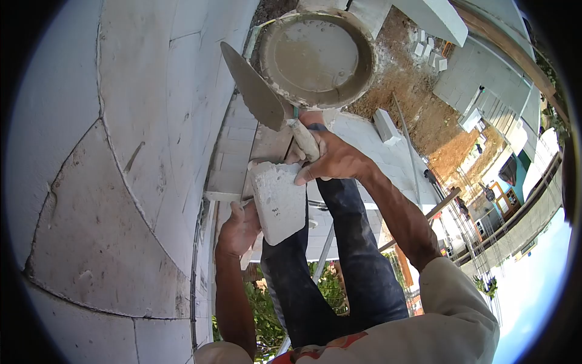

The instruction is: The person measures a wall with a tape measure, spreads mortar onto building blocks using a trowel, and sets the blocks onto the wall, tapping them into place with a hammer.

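Note:
A pale block piece (280,205) with a rough, chipped top edge is held in front of my legs. My left hand (239,230) grips its left side, fingers partly hidden behind it. My right hand (336,156) is closed round the handle of a trowel (257,94), and its thumb rests against the block's upper right corner. The trowel's pointed blade, coated in grey mortar, points up and left beside the bucket. That round bucket (367,82) holds wet grey mortar and has a crusted rim.
A wall of large pale blocks (145,176) rises close on my left, with mortar lines between them. A loose white block (387,127) lies beyond my right arm, near a long thin pole (407,142). Far below right are bare soil (418,91) and small blocks (431,51).

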A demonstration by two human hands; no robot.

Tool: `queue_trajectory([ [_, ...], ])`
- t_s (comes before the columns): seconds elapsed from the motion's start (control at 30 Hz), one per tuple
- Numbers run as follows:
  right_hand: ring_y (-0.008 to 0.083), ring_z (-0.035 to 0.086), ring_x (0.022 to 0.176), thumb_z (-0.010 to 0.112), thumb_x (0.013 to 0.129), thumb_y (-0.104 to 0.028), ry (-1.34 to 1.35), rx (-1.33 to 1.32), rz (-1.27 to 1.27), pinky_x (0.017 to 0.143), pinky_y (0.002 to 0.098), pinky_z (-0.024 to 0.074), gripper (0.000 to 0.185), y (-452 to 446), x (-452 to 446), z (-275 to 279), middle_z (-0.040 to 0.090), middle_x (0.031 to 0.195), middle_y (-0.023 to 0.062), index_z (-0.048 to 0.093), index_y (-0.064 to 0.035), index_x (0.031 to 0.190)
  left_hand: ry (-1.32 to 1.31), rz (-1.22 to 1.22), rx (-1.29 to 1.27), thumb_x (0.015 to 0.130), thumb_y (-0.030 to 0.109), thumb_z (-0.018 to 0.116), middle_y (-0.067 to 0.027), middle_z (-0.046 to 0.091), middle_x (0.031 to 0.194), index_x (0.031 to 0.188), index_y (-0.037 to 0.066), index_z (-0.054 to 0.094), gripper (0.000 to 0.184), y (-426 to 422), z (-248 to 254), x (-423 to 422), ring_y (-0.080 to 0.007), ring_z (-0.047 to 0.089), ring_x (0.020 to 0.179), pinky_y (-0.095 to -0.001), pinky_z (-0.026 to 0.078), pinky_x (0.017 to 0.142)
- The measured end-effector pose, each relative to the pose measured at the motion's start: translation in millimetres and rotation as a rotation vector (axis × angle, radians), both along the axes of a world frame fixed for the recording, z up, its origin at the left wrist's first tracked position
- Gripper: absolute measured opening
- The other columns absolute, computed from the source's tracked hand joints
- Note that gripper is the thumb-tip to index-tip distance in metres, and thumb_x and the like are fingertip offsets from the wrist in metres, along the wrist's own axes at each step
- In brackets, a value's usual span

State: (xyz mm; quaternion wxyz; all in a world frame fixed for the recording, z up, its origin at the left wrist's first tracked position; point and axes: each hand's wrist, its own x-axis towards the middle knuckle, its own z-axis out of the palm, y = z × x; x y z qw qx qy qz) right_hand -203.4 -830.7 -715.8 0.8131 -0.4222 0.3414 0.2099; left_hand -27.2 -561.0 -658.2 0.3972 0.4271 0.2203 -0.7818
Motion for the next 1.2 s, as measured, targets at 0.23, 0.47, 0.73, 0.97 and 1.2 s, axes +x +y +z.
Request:
queue_trajectory([
  [0.23, 0.0204, 0.068, 0.089, 0.089, 0.087, -0.03, 0.169, -0.046, -0.315, 0.081, 0.0374, 0.0554, 0.052, 2.8, -12.0, 14.0, 0.07, 0.099, 0.0071, 0.066, -0.0004, 0.123, -0.029, 0.29, 0.127, 0.1, 0.078, 0.038, -0.0344, 0.056, 0.145, 0.162, 0.001, 0.031, 0.099, -24.3, -17.0, -48.4, -0.0444, 0.065, 0.127, -0.055, 0.052, 0.107],
  [0.47, 0.0439, 0.074, 0.082, 0.065, 0.104, -0.042, 0.399, -0.809, 0.006, 0.074, 0.0534, 0.0572, 0.05, -46.2, -83.0, -32.3, 0.071, 0.086, 0.0253, 0.058, 0.0026, 0.124, -0.178, 0.316, 0.081, 0.106, 0.06, 0.035, -0.0279, 0.064, 0.138, 0.156, 0.0, 0.043, 0.079, -62.0, -36.5, -39.7, -0.0372, 0.069, 0.121, -0.0492, 0.055, 0.104],
  [0.73, 0.0525, 0.072, 0.09, 0.06, 0.095, -0.019, 0.468, -1.203, 0.536, 0.081, 0.0594, 0.058, 0.035, -95.2, -69.6, -88.7, 0.07, 0.097, 0.0359, 0.054, 0.0034, 0.122, -0.01, 0.405, -0.052, 0.107, 0.05, 0.042, -0.016, 0.067, 0.138, 0.152, 0.005, 0.051, 0.065, -108.4, -47.6, -27.5, -0.0291, 0.069, 0.122, -0.0453, 0.056, 0.104],
  [0.97, 0.04, 0.074, 0.09, 0.068, 0.092, -0.028, 0.161, -0.766, 0.359, 0.084, 0.05, 0.0575, 0.035, -113.2, -94.7, -140.2, 0.075, 0.1, 0.0247, 0.07, -0.0024, 0.116, -0.054, 0.444, -0.009, 0.112, 0.057, 0.036, -0.011, 0.067, 0.135, 0.152, 0.009, 0.05, 0.064, -128.7, -69.8, -35.8, -0.0244, 0.068, 0.121, -0.0429, 0.055, 0.105],
  [1.2, 0.0351, 0.072, 0.086, 0.072, 0.09, -0.024, 0.246, -0.682, 0.27, 0.081, 0.0453, 0.0559, 0.036, -101.8, -103.7, -69.5, 0.074, 0.095, 0.0201, 0.071, -0.0038, 0.119, -0.08, 0.449, 0.006, 0.112, 0.059, 0.034, -0.0101, 0.065, 0.139, 0.154, 0.01, 0.048, 0.066, -146.3, -80.1, -40.4, -0.0251, 0.067, 0.123, -0.0453, 0.056, 0.105],
])
